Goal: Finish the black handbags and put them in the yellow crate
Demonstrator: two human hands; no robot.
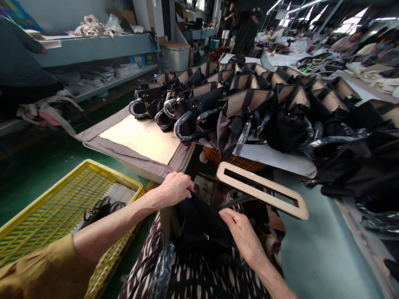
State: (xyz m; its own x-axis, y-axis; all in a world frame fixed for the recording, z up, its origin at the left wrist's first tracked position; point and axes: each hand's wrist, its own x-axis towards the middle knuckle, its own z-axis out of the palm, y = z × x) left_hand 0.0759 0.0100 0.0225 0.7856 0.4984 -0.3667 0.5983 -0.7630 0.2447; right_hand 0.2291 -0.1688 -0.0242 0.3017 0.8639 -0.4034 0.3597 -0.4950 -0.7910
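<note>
A black handbag (199, 222) lies on my lap, over a dark patterned garment. My left hand (176, 187) is closed on the bag's upper left edge. My right hand (241, 232) rests on the bag's right side with fingers curled against the fabric. Just beyond the bag a flat wooden frame with a long slot (262, 191) sticks out from under the table edge.
Rows of black handbags with beige cardboard inserts (249, 99) cover the table ahead and to the right. A bare board with brown cloth border (140, 139) lies at the table's left end. A yellow plastic crate (62, 203) stands at my left. People work in the background.
</note>
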